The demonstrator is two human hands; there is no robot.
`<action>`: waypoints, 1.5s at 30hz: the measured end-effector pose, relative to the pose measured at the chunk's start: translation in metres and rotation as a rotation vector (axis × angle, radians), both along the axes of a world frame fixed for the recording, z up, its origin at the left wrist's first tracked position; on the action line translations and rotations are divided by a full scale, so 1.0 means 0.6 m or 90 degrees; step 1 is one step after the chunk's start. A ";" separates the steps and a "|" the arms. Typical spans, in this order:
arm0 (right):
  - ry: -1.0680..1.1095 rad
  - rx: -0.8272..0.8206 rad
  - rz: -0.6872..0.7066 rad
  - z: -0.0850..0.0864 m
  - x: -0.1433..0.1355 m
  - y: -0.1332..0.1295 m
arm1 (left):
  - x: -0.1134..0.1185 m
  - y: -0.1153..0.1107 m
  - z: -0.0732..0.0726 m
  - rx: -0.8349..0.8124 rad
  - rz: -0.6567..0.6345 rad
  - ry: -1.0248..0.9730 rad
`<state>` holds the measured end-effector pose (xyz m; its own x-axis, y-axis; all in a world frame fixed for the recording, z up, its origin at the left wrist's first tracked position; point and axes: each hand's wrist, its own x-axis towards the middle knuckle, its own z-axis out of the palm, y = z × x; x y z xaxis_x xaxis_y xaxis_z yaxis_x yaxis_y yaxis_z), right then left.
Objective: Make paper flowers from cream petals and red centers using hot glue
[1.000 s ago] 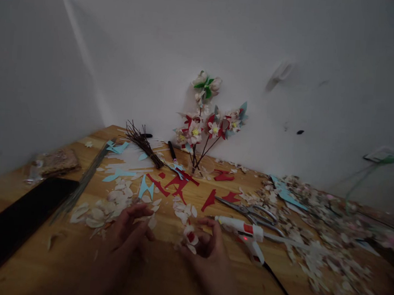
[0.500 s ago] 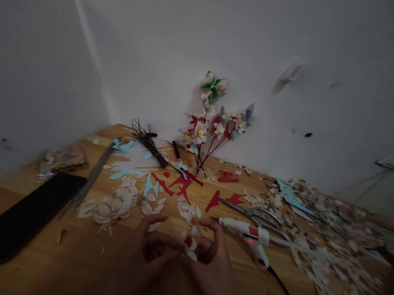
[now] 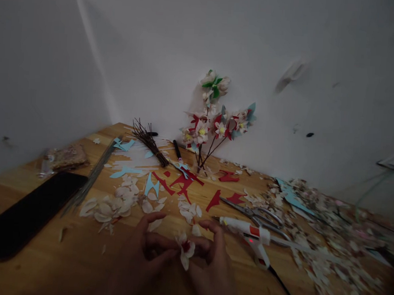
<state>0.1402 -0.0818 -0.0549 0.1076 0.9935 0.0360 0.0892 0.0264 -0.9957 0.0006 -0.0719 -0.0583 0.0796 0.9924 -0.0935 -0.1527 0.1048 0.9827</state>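
A small handmade flower (image 3: 186, 250) with white petals and a red centre is held between my two hands, low in the middle of the view. My left hand (image 3: 154, 243) pinches its left side with thumb and fingers. On the other side my right hand (image 3: 211, 252) grips it, index finger raised and bent. The fingertips behind the petals are partly hidden. Just beyond my hands lie loose white petals (image 3: 187, 210). Right of my right hand, a white glue gun (image 3: 245, 227) rests on the table with its red light on.
Scissors (image 3: 256, 214) lie behind the glue gun. Red paper scraps (image 3: 183, 182), a twig bundle (image 3: 150, 144) and a flower arrangement (image 3: 212, 126) stand or lie farther back. A black tray-like slab (image 3: 30, 216) is at left; a petal heap (image 3: 331, 247) covers the right of the wooden table (image 3: 74, 264).
The flower has turned between my fingers, so its red centre and a lower petal now point more downward. Both hands stay in nearly the same place.
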 end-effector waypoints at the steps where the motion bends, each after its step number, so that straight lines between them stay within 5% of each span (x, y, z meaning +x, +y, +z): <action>1: -0.014 0.000 -0.001 0.002 0.001 -0.001 | 0.000 0.000 0.000 0.000 -0.004 -0.001; 12: -0.159 0.107 0.042 0.004 0.017 -0.003 | -0.001 -0.004 -0.001 0.015 -0.032 0.002; 16: -0.298 0.242 0.102 -0.004 0.033 0.002 | -0.013 0.004 -0.013 0.063 0.032 0.030; 20: -0.372 0.225 0.176 -0.011 0.032 0.001 | -0.032 0.018 -0.018 0.111 0.075 0.048; 25: -0.372 0.159 0.225 -0.022 0.022 -0.002 | -0.024 0.018 -0.016 0.049 0.002 -0.003; 30: -0.380 0.249 0.224 -0.029 0.024 -0.004 | -0.011 0.012 -0.022 -0.021 -0.095 -0.065; 45: -0.387 0.321 0.216 -0.032 0.031 -0.005 | -0.016 0.009 -0.029 -0.038 -0.071 -0.087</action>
